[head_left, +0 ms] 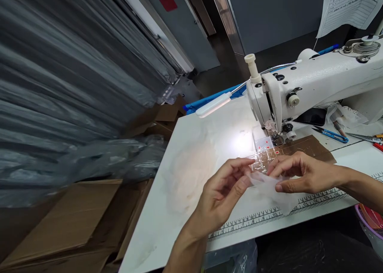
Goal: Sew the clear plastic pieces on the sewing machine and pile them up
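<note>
A thin, sheer white piece of fabric (273,189) stretches between my two hands above the table, close to its printed ruler strip. My left hand (223,189) pinches its left end between thumb and fingertips. On the other side, my right hand (302,173) grips it with thumb and curled fingers. Just beyond my fingers stands the white sewing machine (317,81), its needle area and presser foot (278,139) lit by a lamp. Brown tape-covered sheet (311,147) lies on the machine bed behind my right hand. The fabric's lower edge is blurred.
A white lamp (214,104) on a bendy neck reaches over the table (155,225). Blue thread snips (330,134) and other tools lie at the right. Cardboard boxes (66,217) stand left of the table, and a pink-rimmed bin (369,225) sits below right.
</note>
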Tool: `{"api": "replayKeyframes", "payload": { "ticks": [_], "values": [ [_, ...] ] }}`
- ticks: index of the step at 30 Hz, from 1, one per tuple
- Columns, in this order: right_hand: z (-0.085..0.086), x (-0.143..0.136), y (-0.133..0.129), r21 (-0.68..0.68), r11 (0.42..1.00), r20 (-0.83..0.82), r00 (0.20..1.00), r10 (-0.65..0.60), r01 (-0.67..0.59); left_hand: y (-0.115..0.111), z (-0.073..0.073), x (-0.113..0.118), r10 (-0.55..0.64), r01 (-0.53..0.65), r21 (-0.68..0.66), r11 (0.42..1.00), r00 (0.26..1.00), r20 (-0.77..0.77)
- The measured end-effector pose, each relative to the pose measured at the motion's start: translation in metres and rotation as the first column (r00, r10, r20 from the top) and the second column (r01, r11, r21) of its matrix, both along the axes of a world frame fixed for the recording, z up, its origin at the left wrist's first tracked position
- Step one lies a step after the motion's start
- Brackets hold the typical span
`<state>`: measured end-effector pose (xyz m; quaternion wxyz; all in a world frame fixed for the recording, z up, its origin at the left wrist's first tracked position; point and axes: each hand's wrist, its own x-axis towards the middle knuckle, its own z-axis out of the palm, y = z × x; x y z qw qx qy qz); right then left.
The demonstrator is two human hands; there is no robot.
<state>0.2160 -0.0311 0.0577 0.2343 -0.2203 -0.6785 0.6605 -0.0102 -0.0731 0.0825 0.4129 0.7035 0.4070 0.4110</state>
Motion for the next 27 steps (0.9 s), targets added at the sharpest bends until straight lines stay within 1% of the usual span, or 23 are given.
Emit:
{"api": "replayKeyframes", "payload": {
  "ticks": [1, 3, 5, 7, 8, 10, 11, 12, 13, 14, 15, 16, 17, 18, 19, 20, 22, 23, 24, 25, 26, 27],
  "values": [
    [0.0, 0.001, -0.001, -0.033, 0.999, 0.009, 1.0, 0.005, -0.005, 0.0, -0.002, -0.001, 0.021, -0.018, -0.057, 0.998, 0.999, 0.045],
    [0.001, 0.002, -0.005, -0.155, 0.986, 0.012, 0.998, 0.062, -0.059, 0.0, -0.004, -0.004, 0.072, -0.058, -0.13, 0.99, 0.992, 0.106],
    [0.0, 0.003, -0.007, -0.267, 0.953, 0.001, 0.989, 0.151, -0.146, 0.003, -0.006, -0.007, 0.131, -0.115, -0.155, 0.981, 0.987, 0.096],
    [-0.001, 0.005, -0.007, -0.317, 0.927, -0.025, 0.978, 0.205, -0.203, 0.007, -0.008, -0.012, 0.147, -0.141, -0.167, 0.976, 0.989, 0.023],
    [-0.002, 0.006, -0.005, -0.325, 0.922, -0.034, 0.977, 0.208, -0.208, 0.009, -0.009, -0.015, 0.132, -0.135, -0.172, 0.976, 0.991, -0.032],
    [-0.006, 0.009, 0.002, -0.343, 0.921, -0.01, 0.981, 0.195, -0.187, 0.013, -0.013, -0.02, 0.079, -0.107, -0.153, 0.982, 0.981, -0.178],
    [-0.008, 0.01, 0.007, -0.345, 0.925, 0.034, 0.982, 0.184, -0.161, 0.016, -0.016, -0.023, 0.064, -0.098, -0.113, 0.989, 0.961, -0.267],
    [-0.01, 0.011, 0.012, -0.323, 0.939, 0.108, 0.981, 0.159, -0.117, 0.019, -0.02, -0.025, 0.07, -0.093, -0.047, 0.995, 0.931, -0.359],
    [-0.012, 0.012, 0.017, -0.257, 0.965, 0.203, 0.973, 0.111, -0.057, 0.023, -0.024, -0.027, 0.095, -0.089, 0.034, 0.995, 0.891, -0.444],
    [-0.014, 0.011, 0.022, -0.143, 0.99, 0.308, 0.951, 0.031, 0.014, 0.028, -0.029, -0.03, 0.129, -0.079, 0.119, 0.99, 0.848, -0.514],
    [-0.016, 0.01, 0.027, 0.006, 0.997, 0.406, 0.911, -0.074, 0.078, 0.033, -0.033, -0.032, 0.164, -0.064, 0.192, 0.979, 0.805, -0.57],
    [-0.017, 0.009, 0.031, 0.165, 0.978, 0.481, 0.856, -0.19, 0.125, 0.038, -0.038, -0.034, 0.191, -0.044, 0.245, 0.969, 0.763, -0.618],
    [-0.019, 0.007, 0.035, 0.303, 0.941, 0.528, 0.796, -0.295, 0.147, 0.044, -0.043, -0.035, 0.212, -0.024, 0.28, 0.96, 0.717, -0.664],
    [-0.02, 0.005, 0.038, 0.402, 0.903, 0.555, 0.745, -0.371, 0.15, 0.05, -0.047, -0.037, 0.23, -0.008, 0.3, 0.954, 0.663, -0.712],
    [-0.022, 0.003, 0.039, 0.459, 0.876, 0.571, 0.708, -0.416, 0.146, 0.055, -0.051, -0.039, 0.25, 0.002, 0.312, 0.95, 0.596, -0.763],
    [-0.024, 0.001, 0.041, 0.486, 0.862, 0.581, 0.685, -0.439, 0.141, 0.061, -0.054, -0.04, 0.277, 0.003, 0.326, 0.945, 0.518, -0.809],
    [-0.027, -0.001, 0.042, 0.512, 0.847, 0.586, 0.663, -0.467, 0.144, 0.069, -0.057, -0.041, 0.354, 0.002, 0.381, 0.925, 0.367, -0.86],
    [-0.029, -0.001, 0.042, 0.522, 0.84, 0.587, 0.65, -0.482, 0.152, 0.072, -0.058, -0.04, 0.396, 0.019, 0.424, 0.905, 0.324, -0.859],
    [-0.03, 0.0, 0.041, 0.532, 0.831, 0.592, 0.631, -0.501, 0.162, 0.075, -0.057, -0.039, 0.434, 0.051, 0.472, 0.88, 0.315, -0.844],
    [-0.032, 0.001, 0.041, 0.547, 0.819, 0.594, 0.611, -0.524, 0.171, 0.076, -0.055, -0.036, 0.463, 0.09, 0.518, 0.85, 0.34, -0.818],
    [-0.032, 0.002, 0.041, 0.571, 0.801, 0.59, 0.588, -0.553, 0.179, 0.077, -0.053, -0.032, 0.474, 0.131, 0.56, 0.818, 0.397, -0.786],
    [-0.033, 0.003, 0.041, 0.6, 0.778, 0.582, 0.566, -0.584, 0.185, 0.078, -0.051, -0.028, 0.456, 0.172, 0.587, 0.791, 0.473, -0.754]
  ]
}}
